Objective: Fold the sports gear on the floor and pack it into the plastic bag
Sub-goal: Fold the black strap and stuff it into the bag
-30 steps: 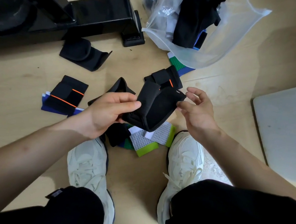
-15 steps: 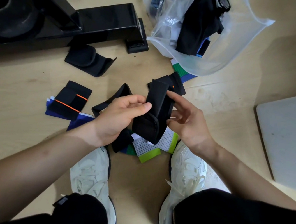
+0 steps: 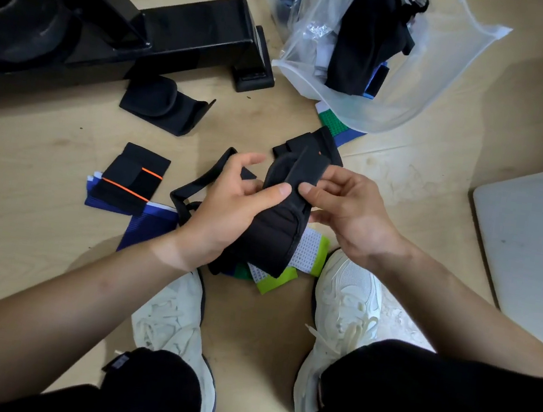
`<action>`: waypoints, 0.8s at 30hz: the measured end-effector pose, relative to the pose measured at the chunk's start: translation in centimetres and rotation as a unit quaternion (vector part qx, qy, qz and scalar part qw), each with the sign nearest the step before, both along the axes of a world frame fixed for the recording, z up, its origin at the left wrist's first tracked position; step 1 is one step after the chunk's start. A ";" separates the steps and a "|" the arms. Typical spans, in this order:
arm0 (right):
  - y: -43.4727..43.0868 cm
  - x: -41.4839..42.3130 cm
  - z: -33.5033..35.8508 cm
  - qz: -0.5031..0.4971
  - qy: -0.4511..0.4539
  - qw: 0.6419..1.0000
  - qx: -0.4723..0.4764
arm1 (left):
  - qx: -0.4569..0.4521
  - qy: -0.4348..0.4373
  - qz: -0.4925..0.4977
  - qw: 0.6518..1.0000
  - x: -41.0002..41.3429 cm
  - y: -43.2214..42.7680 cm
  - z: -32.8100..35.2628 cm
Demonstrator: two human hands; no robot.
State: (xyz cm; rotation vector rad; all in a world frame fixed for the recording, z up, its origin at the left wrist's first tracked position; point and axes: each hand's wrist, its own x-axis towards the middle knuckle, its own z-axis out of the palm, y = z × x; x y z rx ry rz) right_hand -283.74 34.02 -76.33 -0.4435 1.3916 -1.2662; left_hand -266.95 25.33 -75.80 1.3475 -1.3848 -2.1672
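Above the floor I hold a black padded support brace, folded lengthwise. My left hand grips its left side with the thumb across the top. My right hand pinches the strap at its upper right edge. A loose black strap hangs off to the left. The clear plastic bag lies open at the back right with black gear inside. On the floor lie a folded black wrap with orange stripes, a black pad, and blue and white-green pieces.
Black exercise equipment fills the back left. A white board lies on the right. My white shoes stand just below the hands on the wooden floor. A green and blue piece pokes out from under the bag.
The brace has been folded from spread open into a narrow bundle. My right hand has closed in onto its strap, and both hands now meet at its top.
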 end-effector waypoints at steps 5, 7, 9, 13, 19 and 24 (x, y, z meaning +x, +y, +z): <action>0.0 -1.2 0.0 -0.047 0.056 0.997 0.010 | -0.025 -0.019 -0.138 0.990 1.1 -0.4 0.4; 0.1 -1.6 0.1 -0.045 0.092 0.995 0.010 | -0.034 -0.030 -0.141 0.989 1.4 -0.4 0.3; 0.2 -1.7 0.3 -0.040 0.130 0.991 -0.003 | -0.039 -0.050 -0.136 0.989 1.2 -0.3 0.3; 0.6 -1.0 1.1 -0.026 0.215 0.974 -0.060 | -0.030 -0.109 -0.091 0.989 0.7 -0.3 0.5; 1.8 0.9 -0.3 0.117 0.365 0.911 -0.152 | 0.024 -0.116 -0.033 0.992 0.4 -0.6 0.4; 2.2 0.5 -1.7 0.202 0.476 0.838 -0.177 | 0.065 -0.071 -0.060 0.994 1.0 -0.7 0.7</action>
